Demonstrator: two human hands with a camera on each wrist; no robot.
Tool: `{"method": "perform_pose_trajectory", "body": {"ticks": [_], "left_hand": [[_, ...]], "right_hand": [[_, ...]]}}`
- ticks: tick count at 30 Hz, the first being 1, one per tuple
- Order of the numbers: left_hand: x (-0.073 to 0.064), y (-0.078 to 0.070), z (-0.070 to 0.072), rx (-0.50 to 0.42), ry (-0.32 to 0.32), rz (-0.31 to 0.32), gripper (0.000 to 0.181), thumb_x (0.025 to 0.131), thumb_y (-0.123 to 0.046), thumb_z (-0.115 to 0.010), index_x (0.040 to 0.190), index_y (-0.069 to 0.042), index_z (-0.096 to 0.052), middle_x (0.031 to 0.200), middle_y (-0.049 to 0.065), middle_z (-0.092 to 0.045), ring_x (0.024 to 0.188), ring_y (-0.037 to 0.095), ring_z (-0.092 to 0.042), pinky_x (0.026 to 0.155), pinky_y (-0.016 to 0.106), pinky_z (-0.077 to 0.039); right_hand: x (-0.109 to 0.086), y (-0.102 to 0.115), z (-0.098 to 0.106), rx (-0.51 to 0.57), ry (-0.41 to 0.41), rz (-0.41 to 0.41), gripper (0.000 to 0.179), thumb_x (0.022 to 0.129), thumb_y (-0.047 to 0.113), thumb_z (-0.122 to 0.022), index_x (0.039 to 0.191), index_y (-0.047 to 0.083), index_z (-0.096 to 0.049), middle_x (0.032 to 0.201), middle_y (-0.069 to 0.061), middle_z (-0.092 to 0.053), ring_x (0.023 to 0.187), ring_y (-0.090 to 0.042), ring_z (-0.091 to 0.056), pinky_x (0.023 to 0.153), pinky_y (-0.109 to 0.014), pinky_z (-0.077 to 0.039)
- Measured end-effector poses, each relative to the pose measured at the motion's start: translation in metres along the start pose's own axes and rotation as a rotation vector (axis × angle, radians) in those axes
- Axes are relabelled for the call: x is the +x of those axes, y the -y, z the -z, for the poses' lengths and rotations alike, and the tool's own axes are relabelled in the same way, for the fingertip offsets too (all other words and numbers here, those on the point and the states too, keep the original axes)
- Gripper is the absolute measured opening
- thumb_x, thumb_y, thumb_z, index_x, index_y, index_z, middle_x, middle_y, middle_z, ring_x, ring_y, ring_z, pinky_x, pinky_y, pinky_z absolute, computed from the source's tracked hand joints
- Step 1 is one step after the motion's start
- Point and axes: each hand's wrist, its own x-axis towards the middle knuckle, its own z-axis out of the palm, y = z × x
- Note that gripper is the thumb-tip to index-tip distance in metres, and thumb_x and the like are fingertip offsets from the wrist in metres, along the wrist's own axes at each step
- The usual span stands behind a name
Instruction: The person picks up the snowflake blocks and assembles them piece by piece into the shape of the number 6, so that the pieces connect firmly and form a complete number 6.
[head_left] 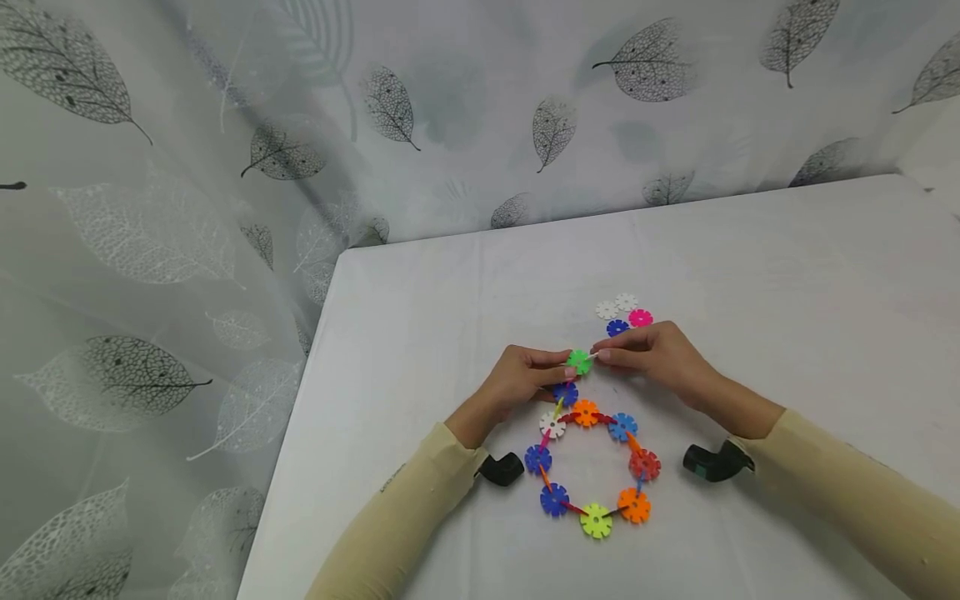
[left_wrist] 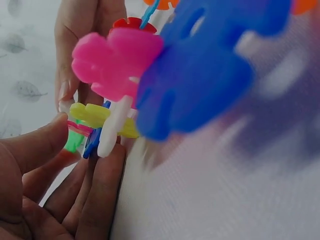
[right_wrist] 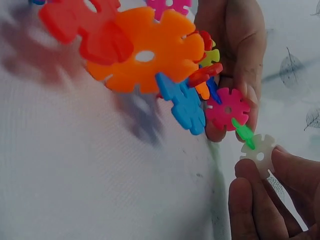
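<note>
Colourful notched plastic discs slot into one another, forming a ring [head_left: 555, 500] with a short chain rising from its upper left. My left hand [head_left: 521, 375] grips that chain near its end, around the pink disc [right_wrist: 227, 109] and the green disc [head_left: 579, 362]. Between the thumb and fingers of my right hand [head_left: 660, 358] is a white disc [right_wrist: 260, 156]. Its edge meets the green disc, which appears edge-on in the right wrist view. In the left wrist view a large blue disc [left_wrist: 200, 75] of the ring fills the foreground, and my left thumb partly covers the chain's end.
Just beyond my right hand lie loose discs: two white ones [head_left: 626, 302], a pink one [head_left: 641, 317] and a blue one [head_left: 617, 327]. A white cloth covers the table [head_left: 420, 308]. Behind and to the left hangs a leaf-patterned curtain [head_left: 465, 108].
</note>
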Motion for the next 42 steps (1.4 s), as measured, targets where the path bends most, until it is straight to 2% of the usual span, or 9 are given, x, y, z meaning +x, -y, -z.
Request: {"method": "perform_pose_trajectory", "body": {"ticks": [11, 14, 17, 21, 23, 30, 33, 37, 42], "left_hand": [[-0.001, -0.001, -0.003, 0.011, -0.018, -0.001, 0.033, 0.09, -0.018, -0.08, 0.122, -0.01, -0.075, 0.099, 0.005, -0.077, 0.075, 0.014, -0.069, 0.066, 0.032, -0.059], [-0.003, -0.003, -0.003, 0.038, -0.014, -0.015, 0.033, 0.089, -0.02, -0.08, 0.121, -0.01, -0.076, 0.1, 0.004, -0.077, 0.078, 0.015, -0.07, 0.069, 0.033, -0.06], [-0.004, -0.005, -0.002, 0.081, -0.016, -0.036, 0.033, 0.089, -0.021, -0.08, 0.12, -0.011, -0.076, 0.102, 0.001, -0.076, 0.08, 0.016, -0.07, 0.07, 0.034, -0.06], [-0.004, -0.007, -0.002, 0.105, -0.018, -0.047, 0.032, 0.089, -0.02, -0.081, 0.119, -0.01, -0.077, 0.101, 0.0, -0.075, 0.079, 0.014, -0.069, 0.068, 0.033, -0.06], [-0.004, -0.007, -0.001, 0.109, -0.017, -0.045, 0.033, 0.089, -0.019, -0.081, 0.12, -0.01, -0.076, 0.1, 0.001, -0.075, 0.078, 0.014, -0.069, 0.067, 0.033, -0.06], [-0.003, -0.006, 0.001, 0.102, -0.012, -0.025, 0.032, 0.09, -0.018, -0.08, 0.12, -0.008, -0.076, 0.099, 0.002, -0.074, 0.079, 0.015, -0.068, 0.068, 0.032, -0.06], [-0.003, -0.005, 0.001, 0.079, -0.004, -0.019, 0.031, 0.09, -0.017, -0.08, 0.119, -0.008, -0.076, 0.098, 0.003, -0.074, 0.078, 0.015, -0.067, 0.068, 0.033, -0.06], [-0.002, -0.004, 0.002, 0.036, 0.015, -0.007, 0.031, 0.09, -0.016, -0.079, 0.12, -0.007, -0.075, 0.1, 0.004, -0.074, 0.079, 0.016, -0.067, 0.066, 0.034, -0.06], [0.0, -0.004, 0.003, -0.002, 0.028, 0.006, 0.031, 0.09, -0.015, -0.079, 0.12, -0.007, -0.075, 0.102, 0.004, -0.075, 0.08, 0.016, -0.067, 0.064, 0.032, -0.059]], "right_hand": [[-0.001, -0.003, 0.004, -0.011, 0.0, 0.002, 0.033, 0.095, 0.027, -0.074, 0.119, 0.006, -0.076, 0.112, -0.01, -0.074, 0.104, -0.028, -0.067, 0.078, -0.027, -0.056], [-0.003, -0.004, 0.006, -0.029, -0.004, 0.013, 0.036, 0.095, 0.029, -0.073, 0.122, 0.006, -0.074, 0.114, -0.012, -0.073, 0.104, -0.029, -0.067, 0.077, -0.029, -0.057], [-0.004, -0.005, 0.009, -0.029, -0.013, 0.018, 0.041, 0.097, 0.033, -0.071, 0.126, 0.005, -0.072, 0.109, -0.011, -0.074, 0.097, -0.028, -0.069, 0.074, -0.031, -0.057], [-0.004, -0.006, 0.014, -0.016, -0.077, 0.055, 0.042, 0.098, 0.036, -0.068, 0.127, 0.005, -0.071, 0.1, -0.011, -0.075, 0.088, -0.029, -0.069, 0.068, -0.033, -0.056], [-0.003, -0.006, 0.017, -0.025, -0.128, 0.084, 0.04, 0.099, 0.035, -0.067, 0.126, 0.006, -0.071, 0.101, -0.012, -0.075, 0.087, -0.029, -0.069, 0.067, -0.032, -0.055], [0.001, -0.003, 0.024, -0.076, -0.288, 0.162, 0.037, 0.101, 0.028, -0.065, 0.133, 0.008, -0.066, 0.125, -0.012, -0.068, 0.095, -0.03, -0.07, 0.071, -0.023, -0.053], [0.003, -0.002, 0.028, -0.11, -0.346, 0.19, 0.042, 0.101, 0.028, -0.066, 0.138, 0.011, -0.062, 0.128, -0.013, -0.064, 0.096, -0.031, -0.067, 0.071, -0.016, -0.049], [0.006, -0.003, 0.031, -0.136, -0.37, 0.181, 0.046, 0.101, 0.028, -0.065, 0.143, 0.012, -0.058, 0.128, -0.017, -0.062, 0.101, -0.034, -0.064, 0.07, -0.013, -0.047], [0.011, -0.003, 0.033, -0.17, -0.348, 0.113, 0.047, 0.101, 0.029, -0.064, 0.144, 0.009, -0.057, 0.125, -0.018, -0.061, 0.102, -0.036, -0.062, 0.064, -0.022, -0.051]]}}
